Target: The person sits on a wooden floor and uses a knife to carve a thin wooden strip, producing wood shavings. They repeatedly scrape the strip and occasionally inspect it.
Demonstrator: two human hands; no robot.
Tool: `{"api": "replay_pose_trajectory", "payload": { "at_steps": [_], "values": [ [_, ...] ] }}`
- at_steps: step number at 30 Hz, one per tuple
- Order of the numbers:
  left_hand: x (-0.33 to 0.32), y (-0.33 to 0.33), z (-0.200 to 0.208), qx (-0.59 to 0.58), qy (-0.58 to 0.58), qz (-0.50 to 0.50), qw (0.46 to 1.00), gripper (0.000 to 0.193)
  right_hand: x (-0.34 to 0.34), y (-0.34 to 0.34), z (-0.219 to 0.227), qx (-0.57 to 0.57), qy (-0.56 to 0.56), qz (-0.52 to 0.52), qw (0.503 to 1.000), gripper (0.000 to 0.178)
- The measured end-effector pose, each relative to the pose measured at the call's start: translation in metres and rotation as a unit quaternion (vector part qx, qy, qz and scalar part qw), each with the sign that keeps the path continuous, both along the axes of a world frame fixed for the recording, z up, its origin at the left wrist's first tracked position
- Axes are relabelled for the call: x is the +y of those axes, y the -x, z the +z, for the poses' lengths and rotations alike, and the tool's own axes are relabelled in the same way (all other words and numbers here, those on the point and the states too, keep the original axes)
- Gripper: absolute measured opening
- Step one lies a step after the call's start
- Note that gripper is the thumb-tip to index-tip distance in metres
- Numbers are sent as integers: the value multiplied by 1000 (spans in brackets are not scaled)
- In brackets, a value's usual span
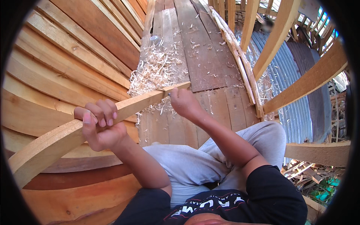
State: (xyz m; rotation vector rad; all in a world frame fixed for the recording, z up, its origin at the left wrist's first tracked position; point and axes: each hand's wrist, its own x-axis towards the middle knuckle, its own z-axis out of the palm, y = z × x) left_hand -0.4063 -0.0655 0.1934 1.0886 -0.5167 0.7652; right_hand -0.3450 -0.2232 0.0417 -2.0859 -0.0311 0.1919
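Note:
A long curved wooden beam (137,103) runs from the lower left toward the middle of the planked floor. My left hand (101,125) is closed around it, the fingers hooked over its top edge and the thumb on the near side. Close to the beam's far end, my right hand (183,102) is closed in a fist at its right side. A thin dark sliver touches the beam's top beside that fist, but what the fingers hold is too small and hidden to name.
Curled wood shavings (155,69) pile on the floor planks (204,48), with a small pale cup (154,38) among them. A plank wall (56,71) rises at left. Upright curved ribs (307,84) and a rough pole (238,56) line the right, beside corrugated metal sheets (288,90).

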Motion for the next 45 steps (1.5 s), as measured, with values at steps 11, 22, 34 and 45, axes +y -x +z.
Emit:
{"api": "replay_pose_trajectory", "payload": {
  "at_steps": [11, 22, 34, 45],
  "values": [
    [-2, 0, 3, 17, 19, 40, 999, 28, -14, 7, 23, 1, 42, 5, 999, 60],
    [-2, -1, 4, 2, 14, 38, 999, 26, -12, 6, 21, -20, 40, -18, 999, 60],
    [-1, 0, 4, 4, 13, 28, 1000, 28, -13, 7, 26, 16, 81, -4, 997, 59],
    [-5, -4, 2, -30, -17, -27, 999, 24, -39, -39, -95, -1, 88, -81, 993, 56]
  ]
}}
